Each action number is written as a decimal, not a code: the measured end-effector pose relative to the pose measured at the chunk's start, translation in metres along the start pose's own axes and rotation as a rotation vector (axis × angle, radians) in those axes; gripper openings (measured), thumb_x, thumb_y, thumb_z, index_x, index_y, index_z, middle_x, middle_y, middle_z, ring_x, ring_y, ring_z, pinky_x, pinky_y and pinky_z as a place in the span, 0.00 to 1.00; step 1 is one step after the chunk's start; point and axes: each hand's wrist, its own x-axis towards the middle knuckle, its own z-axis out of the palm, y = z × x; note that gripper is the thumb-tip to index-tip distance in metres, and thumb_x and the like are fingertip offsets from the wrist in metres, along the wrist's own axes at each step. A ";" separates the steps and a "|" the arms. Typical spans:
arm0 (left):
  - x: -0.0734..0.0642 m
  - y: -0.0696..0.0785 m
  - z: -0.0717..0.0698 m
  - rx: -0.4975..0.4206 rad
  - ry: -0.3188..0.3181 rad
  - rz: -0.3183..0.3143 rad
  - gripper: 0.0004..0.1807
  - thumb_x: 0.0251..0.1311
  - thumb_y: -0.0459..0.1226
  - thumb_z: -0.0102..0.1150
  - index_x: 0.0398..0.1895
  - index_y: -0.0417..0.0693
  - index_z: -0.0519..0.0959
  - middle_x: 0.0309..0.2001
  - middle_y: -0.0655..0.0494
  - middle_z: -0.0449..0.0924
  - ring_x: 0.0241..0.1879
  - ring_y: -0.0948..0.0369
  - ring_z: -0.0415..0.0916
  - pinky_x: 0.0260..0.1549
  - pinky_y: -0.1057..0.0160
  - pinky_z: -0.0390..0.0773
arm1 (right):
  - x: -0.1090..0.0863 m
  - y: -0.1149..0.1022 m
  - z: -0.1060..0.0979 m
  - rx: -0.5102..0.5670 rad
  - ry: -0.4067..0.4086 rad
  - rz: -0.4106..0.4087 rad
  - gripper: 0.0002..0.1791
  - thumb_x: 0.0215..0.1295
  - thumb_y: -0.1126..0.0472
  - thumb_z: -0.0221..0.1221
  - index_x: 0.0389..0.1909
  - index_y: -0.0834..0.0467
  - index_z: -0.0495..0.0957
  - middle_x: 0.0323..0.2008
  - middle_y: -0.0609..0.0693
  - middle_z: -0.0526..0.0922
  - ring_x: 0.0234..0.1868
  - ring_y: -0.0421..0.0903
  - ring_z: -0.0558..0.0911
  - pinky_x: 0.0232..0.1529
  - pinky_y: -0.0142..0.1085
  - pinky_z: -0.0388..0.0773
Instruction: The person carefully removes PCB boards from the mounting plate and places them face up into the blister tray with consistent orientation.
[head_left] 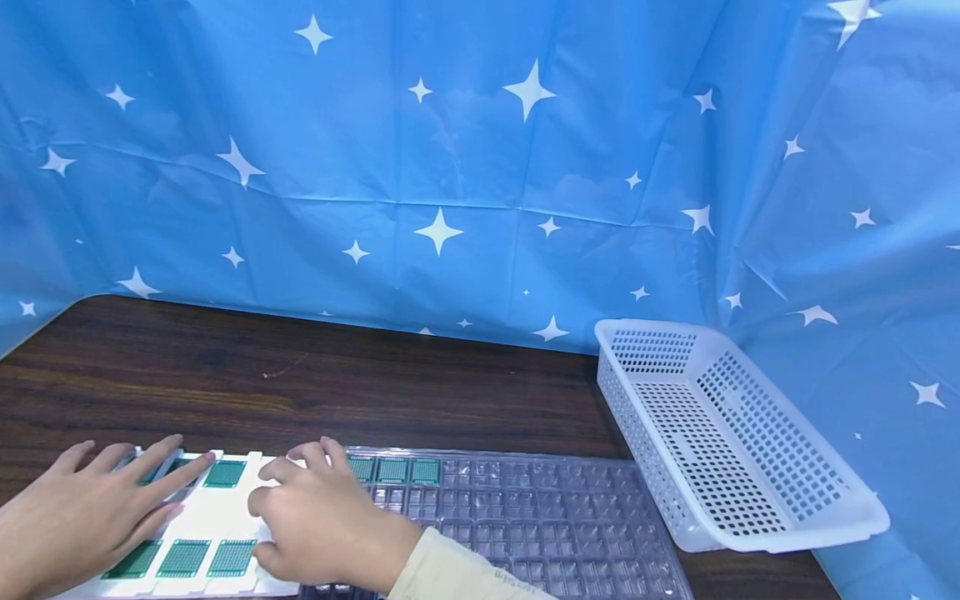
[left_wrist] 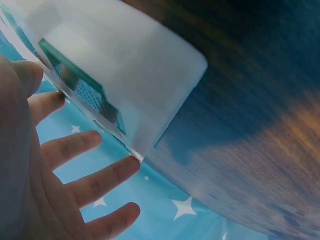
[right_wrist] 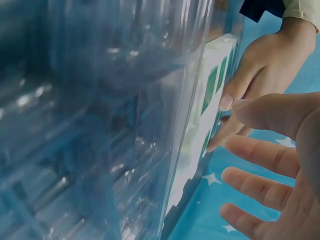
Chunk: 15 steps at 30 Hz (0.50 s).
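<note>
A white holder (head_left: 217, 508) bearing several green perforated circuit boards (head_left: 231, 557) lies at the front left of the table in the head view. Over its left part my left hand (head_left: 97, 508) is spread, fingertips at the far edge and by the boards there. My right hand (head_left: 330, 517) is over the holder's right end, where it meets a clear plastic tray (head_left: 540, 525). In the right wrist view the right hand's fingers (right_wrist: 260, 187) are loosely extended, with nothing seen between them. Green boards (head_left: 425, 471) sit in the tray's far row, near its left end.
A white perforated basket (head_left: 712, 442) stands at the right, beside the clear tray. Dark wood-grain table (head_left: 322, 367) extends behind the trays. A blue curtain with white stars (head_left: 375, 167) hangs along the back and right.
</note>
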 end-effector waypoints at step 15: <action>-0.002 0.001 -0.003 -0.004 0.008 -0.002 0.34 0.59 0.62 0.58 0.67 0.64 0.70 0.61 0.46 0.76 0.48 0.43 0.79 0.49 0.29 0.71 | 0.006 -0.010 0.007 0.011 0.000 0.006 0.14 0.65 0.38 0.55 0.50 0.29 0.77 0.65 0.30 0.69 0.68 0.39 0.65 0.72 0.44 0.59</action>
